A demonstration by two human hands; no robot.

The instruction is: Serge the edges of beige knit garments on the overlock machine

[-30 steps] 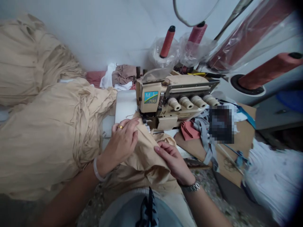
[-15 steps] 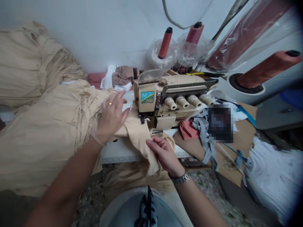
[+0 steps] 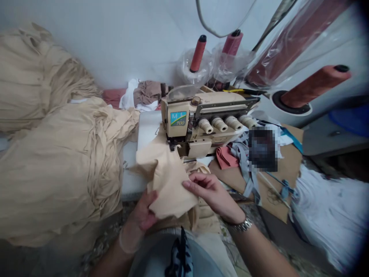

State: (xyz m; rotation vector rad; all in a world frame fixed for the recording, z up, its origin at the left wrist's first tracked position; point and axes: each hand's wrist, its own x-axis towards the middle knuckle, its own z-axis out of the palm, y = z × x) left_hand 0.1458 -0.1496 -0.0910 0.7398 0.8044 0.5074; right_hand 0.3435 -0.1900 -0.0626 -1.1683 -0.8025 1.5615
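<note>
The fingers of the right hand pinch the right edge of a beige cloth panel, while the left hand, blurred, grips its lower left edge, the panel spreading between them with its far part at the presser foot of the sewing machine. The machine, with 4 pale dials on its front, stands on a white desk between a heap of beige fabric on the left and a folded salmon cloth on the right. Farther out, reddish thread cones stand behind it, and white fabric lies at the far right.
</note>
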